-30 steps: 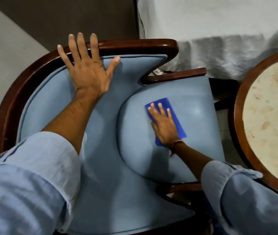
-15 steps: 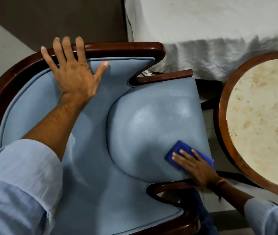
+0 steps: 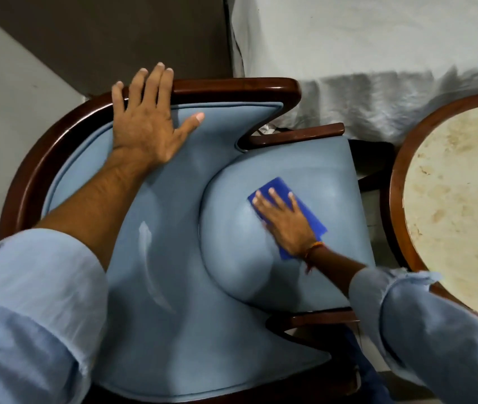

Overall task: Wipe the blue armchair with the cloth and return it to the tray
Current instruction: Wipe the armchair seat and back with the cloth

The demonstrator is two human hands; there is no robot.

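Note:
The blue armchair (image 3: 173, 228) with a dark wooden frame fills the middle of the view, seen from above. A folded dark blue cloth (image 3: 281, 189) lies flat on the middle of the seat cushion (image 3: 325, 176). My right hand (image 3: 285, 221) presses on the cloth, fingers spread and pointing up-left; most of the cloth is under the palm. My left hand (image 3: 147, 123) rests flat with fingers apart on the upper backrest, fingertips over the wooden rim. No tray is in view.
A round table (image 3: 459, 205) with a pale marbled top and wooden rim stands close to the chair's right side. A white draped cloth (image 3: 377, 53) hangs behind the chair. Grey floor (image 3: 4, 112) lies to the left.
My right hand has slid the cloth from the seat's front right corner back up to the middle of the cushion. My left hand stays on the backrest.

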